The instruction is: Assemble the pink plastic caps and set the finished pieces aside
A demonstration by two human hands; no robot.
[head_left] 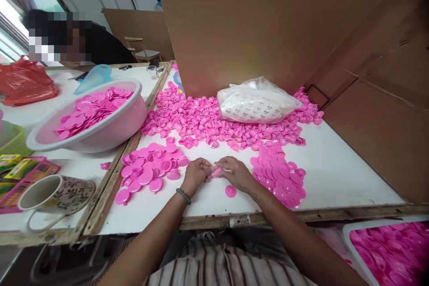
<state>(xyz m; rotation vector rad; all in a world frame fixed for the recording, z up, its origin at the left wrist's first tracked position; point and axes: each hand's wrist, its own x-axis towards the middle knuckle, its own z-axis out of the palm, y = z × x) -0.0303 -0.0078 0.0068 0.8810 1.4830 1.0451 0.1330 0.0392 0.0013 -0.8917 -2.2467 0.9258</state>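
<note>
My left hand [197, 175], with a beaded bracelet at its wrist, and my right hand [237, 176] meet above the white table. Their closed fingertips pinch a small pink plastic piece [217, 172], mostly covered by the fingers, so its exact shape cannot be made out. A single pink disc [230, 191] lies flat just below my right hand. Left of my hands is a loose pile of pink toy cups on saucers [147, 167]. Overlapping pink discs [276, 172] are heaped to the right. Beyond my hands spreads a broad bank of small pink cups [197, 118].
A clear bag with printed labels [258, 100] rests on the cups before a tall cardboard sheet [251, 22]. At left stand a basin of pink discs [134, 111] and a flowered mug [56, 194]. Another person [107, 47] leans over the far table. A pink-filled tub [392, 250] sits lower right.
</note>
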